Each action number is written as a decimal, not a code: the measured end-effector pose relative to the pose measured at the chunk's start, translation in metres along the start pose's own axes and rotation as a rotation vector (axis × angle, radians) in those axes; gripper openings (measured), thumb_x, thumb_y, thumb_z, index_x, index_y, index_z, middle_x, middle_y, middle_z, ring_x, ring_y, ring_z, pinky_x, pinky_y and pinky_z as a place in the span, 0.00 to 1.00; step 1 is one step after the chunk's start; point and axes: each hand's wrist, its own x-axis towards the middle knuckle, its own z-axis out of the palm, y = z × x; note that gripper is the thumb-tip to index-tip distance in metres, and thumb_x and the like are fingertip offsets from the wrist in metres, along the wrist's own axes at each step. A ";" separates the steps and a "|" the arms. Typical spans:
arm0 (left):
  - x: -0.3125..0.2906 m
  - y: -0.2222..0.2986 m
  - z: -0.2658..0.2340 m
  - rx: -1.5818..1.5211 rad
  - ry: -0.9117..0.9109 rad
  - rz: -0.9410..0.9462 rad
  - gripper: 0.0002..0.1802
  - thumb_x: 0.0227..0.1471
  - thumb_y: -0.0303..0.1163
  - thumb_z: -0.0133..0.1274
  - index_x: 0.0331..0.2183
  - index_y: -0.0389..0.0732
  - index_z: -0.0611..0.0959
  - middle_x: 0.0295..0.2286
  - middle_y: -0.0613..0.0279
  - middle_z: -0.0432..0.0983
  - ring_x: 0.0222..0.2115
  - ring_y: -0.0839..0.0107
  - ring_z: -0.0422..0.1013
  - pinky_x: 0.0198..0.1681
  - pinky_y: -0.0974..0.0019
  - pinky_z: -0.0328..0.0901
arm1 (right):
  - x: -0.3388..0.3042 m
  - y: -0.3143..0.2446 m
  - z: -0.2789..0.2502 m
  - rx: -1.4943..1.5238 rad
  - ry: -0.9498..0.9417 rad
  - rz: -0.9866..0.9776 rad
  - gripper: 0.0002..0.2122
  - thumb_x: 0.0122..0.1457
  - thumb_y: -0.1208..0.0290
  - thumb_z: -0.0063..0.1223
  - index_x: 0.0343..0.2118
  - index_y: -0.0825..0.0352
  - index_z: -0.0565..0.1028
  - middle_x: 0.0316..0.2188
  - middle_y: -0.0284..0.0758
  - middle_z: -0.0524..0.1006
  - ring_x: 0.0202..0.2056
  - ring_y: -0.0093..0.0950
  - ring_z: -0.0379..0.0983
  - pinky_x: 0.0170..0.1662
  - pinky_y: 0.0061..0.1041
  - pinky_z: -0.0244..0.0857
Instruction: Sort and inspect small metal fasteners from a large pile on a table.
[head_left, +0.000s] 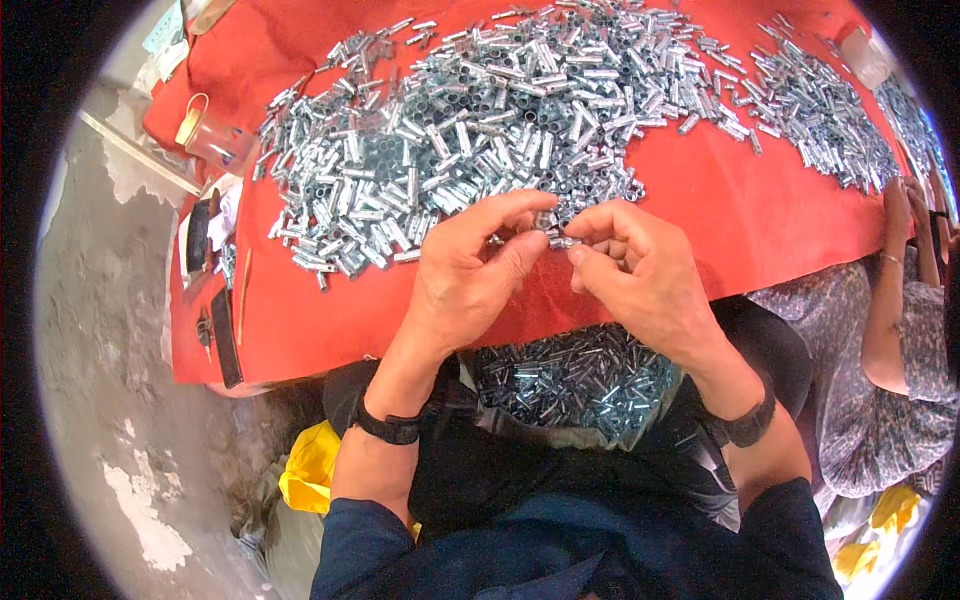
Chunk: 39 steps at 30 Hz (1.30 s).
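Note:
Above the near edge of the red-covered table (330, 325), my two hands meet at their fingertips. My left hand (465, 265) pinches a small silvery metal tube between thumb and index finger. A short shiny metal piece (558, 240) shows between the fingertips, and my right hand (645, 265) pinches its other end. Whether these are one part or two joined parts I cannot tell. Just beyond the hands spreads a large heap of short silvery metal tubes (450, 145). Below my wrists, a lined container (630, 437) in my lap holds many thin metal pieces (570, 380).
A second tube pile (815, 115) lies at the right, where another person's hand (897, 215) reaches onto the table. On the left are a clear plastic jar (215, 143), a black strip (227, 338) and a thin wooden stick (243, 297). A yellow bag (312, 466) sits below.

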 end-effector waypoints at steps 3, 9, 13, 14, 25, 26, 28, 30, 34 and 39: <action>0.002 -0.003 0.004 -0.213 0.092 -0.136 0.13 0.57 0.25 0.58 0.44 0.32 0.77 0.30 0.59 0.77 0.24 0.76 0.73 0.26 0.74 0.69 | -0.002 0.000 0.002 0.039 0.009 -0.028 0.06 0.60 0.79 0.53 0.38 0.74 0.75 0.27 0.34 0.78 0.29 0.17 0.75 0.31 0.19 0.70; 0.002 -0.005 0.012 -0.480 0.142 -0.195 0.11 0.58 0.27 0.57 0.38 0.32 0.74 0.28 0.56 0.78 0.24 0.72 0.76 0.24 0.71 0.71 | -0.005 0.002 0.003 0.138 0.010 -0.048 0.06 0.60 0.79 0.53 0.39 0.75 0.74 0.29 0.35 0.79 0.30 0.19 0.76 0.32 0.19 0.71; -0.001 -0.008 0.012 -0.473 0.097 -0.226 0.11 0.60 0.29 0.56 0.38 0.32 0.75 0.24 0.59 0.77 0.22 0.74 0.73 0.22 0.72 0.69 | -0.005 0.002 0.003 0.154 0.031 -0.009 0.07 0.60 0.79 0.53 0.40 0.75 0.74 0.28 0.35 0.78 0.30 0.18 0.76 0.31 0.18 0.70; -0.001 -0.007 0.012 -0.458 0.093 -0.221 0.10 0.60 0.30 0.55 0.38 0.32 0.76 0.23 0.61 0.76 0.20 0.75 0.72 0.21 0.72 0.68 | -0.005 0.000 0.003 0.156 0.030 -0.009 0.07 0.60 0.79 0.53 0.40 0.75 0.74 0.28 0.35 0.78 0.30 0.18 0.76 0.31 0.18 0.70; -0.005 -0.008 0.018 0.040 0.001 -0.019 0.12 0.56 0.33 0.59 0.38 0.34 0.79 0.24 0.60 0.76 0.23 0.74 0.73 0.25 0.68 0.66 | -0.004 0.006 0.002 0.053 0.029 0.000 0.04 0.61 0.78 0.53 0.35 0.74 0.76 0.25 0.32 0.78 0.25 0.16 0.73 0.28 0.18 0.68; -0.005 -0.007 0.018 0.091 -0.028 0.068 0.14 0.53 0.34 0.62 0.37 0.34 0.79 0.25 0.57 0.76 0.24 0.69 0.74 0.26 0.65 0.67 | -0.003 0.007 -0.001 0.054 0.026 0.000 0.04 0.61 0.78 0.53 0.35 0.74 0.76 0.25 0.32 0.78 0.25 0.16 0.73 0.28 0.18 0.68; -0.004 -0.005 0.012 0.137 -0.111 0.053 0.15 0.51 0.35 0.64 0.35 0.35 0.78 0.26 0.55 0.76 0.25 0.64 0.75 0.27 0.62 0.67 | -0.002 0.008 -0.008 -0.012 -0.108 -0.065 0.05 0.61 0.76 0.53 0.33 0.73 0.76 0.24 0.31 0.78 0.24 0.16 0.72 0.27 0.18 0.67; -0.005 -0.006 0.009 0.201 -0.245 0.024 0.17 0.47 0.35 0.65 0.30 0.35 0.76 0.25 0.48 0.74 0.26 0.50 0.74 0.28 0.55 0.67 | -0.004 0.005 -0.009 0.069 -0.162 0.061 0.06 0.62 0.75 0.53 0.32 0.73 0.76 0.23 0.31 0.77 0.24 0.16 0.72 0.27 0.19 0.67; -0.012 -0.015 0.013 0.414 -0.342 0.256 0.13 0.43 0.31 0.64 0.27 0.36 0.76 0.26 0.49 0.74 0.26 0.49 0.73 0.28 0.54 0.68 | 0.003 0.000 -0.017 -0.112 -0.148 0.092 0.07 0.61 0.74 0.54 0.29 0.72 0.76 0.22 0.34 0.76 0.24 0.22 0.74 0.26 0.25 0.67; -0.018 -0.001 0.028 0.516 -0.449 0.287 0.11 0.40 0.27 0.61 0.26 0.37 0.75 0.24 0.52 0.73 0.26 0.50 0.73 0.27 0.52 0.68 | 0.020 0.032 -0.011 -0.580 0.020 -0.475 0.06 0.58 0.73 0.55 0.30 0.70 0.73 0.26 0.42 0.75 0.26 0.39 0.75 0.29 0.35 0.69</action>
